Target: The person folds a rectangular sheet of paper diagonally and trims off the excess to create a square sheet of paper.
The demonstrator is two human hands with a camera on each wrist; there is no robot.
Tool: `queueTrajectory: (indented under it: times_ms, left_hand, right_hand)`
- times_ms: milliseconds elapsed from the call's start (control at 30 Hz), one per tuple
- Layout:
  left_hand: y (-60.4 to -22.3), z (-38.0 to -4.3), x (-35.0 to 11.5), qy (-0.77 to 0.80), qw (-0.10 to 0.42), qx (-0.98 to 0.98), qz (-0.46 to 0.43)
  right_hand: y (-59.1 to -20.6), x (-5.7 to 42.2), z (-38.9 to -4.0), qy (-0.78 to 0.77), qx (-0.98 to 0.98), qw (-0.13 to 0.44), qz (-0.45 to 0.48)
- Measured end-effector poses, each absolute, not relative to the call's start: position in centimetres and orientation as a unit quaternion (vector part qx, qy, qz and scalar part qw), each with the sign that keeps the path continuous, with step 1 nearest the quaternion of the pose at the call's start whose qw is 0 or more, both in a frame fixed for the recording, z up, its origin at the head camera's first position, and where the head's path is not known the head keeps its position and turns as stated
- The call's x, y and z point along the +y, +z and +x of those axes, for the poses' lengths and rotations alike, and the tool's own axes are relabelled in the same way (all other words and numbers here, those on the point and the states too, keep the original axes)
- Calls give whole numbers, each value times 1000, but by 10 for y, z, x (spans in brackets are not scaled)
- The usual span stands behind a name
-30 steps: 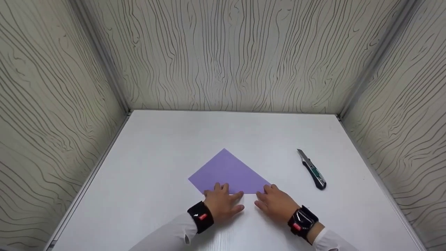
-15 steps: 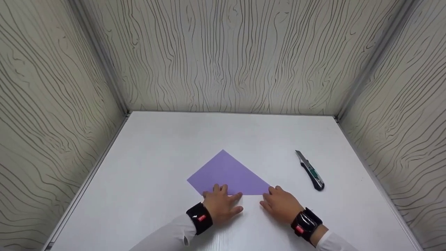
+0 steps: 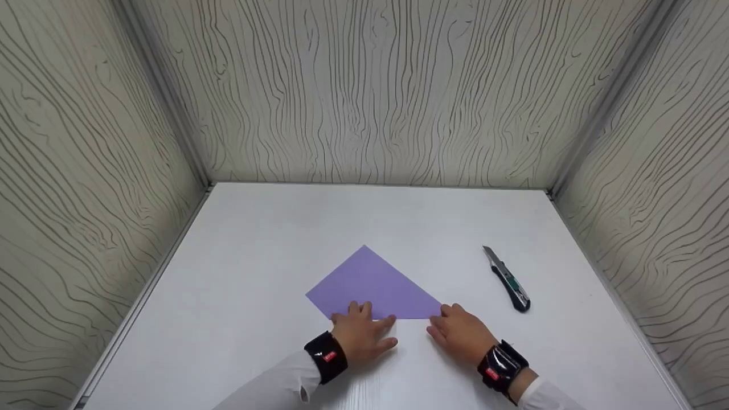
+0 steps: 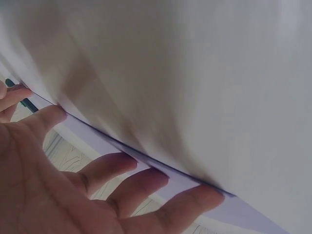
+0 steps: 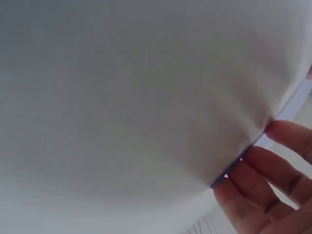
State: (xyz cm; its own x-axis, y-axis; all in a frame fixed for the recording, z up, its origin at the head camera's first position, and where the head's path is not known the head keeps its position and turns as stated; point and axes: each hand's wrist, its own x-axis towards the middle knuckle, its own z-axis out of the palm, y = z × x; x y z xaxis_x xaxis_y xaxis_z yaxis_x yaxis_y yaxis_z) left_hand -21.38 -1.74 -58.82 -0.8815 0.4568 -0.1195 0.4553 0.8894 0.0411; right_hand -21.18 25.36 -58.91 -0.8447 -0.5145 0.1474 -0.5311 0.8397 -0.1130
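Note:
A sheet of purple paper (image 3: 364, 282) lies flat on the white table, with one corner pointing away and a straight folded edge toward me. My left hand (image 3: 361, 339) rests with spread fingers along the left part of that near edge. In the left wrist view, the left fingertips (image 4: 207, 195) press on the paper right at its edge. My right hand (image 3: 461, 336) is at the paper's right corner. Its fingertips (image 5: 229, 192) touch down along the edge there in the right wrist view, fingers side by side and lightly bent, nothing gripped.
A utility knife (image 3: 508, 280) with its blade out lies right of the paper, blade pointing away. Wood-grain panels (image 3: 364, 91) enclose the white table (image 3: 256, 228) at the back and both sides. Each wrist wears a black band (image 3: 326, 357).
My right hand has slid a little to the right along the near edge to the paper's right corner. The left hand keeps its place on the paper. The view has shifted slightly.

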Motion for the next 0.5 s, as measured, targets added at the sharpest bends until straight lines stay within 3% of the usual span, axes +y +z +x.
queueTrajectory:
  times_ms: [500]
  left_hand:
    - [-587, -216, -20, 37, 78, 969, 231]
  right_hand:
    - [-593, 247, -213, 26, -969, 55, 241]
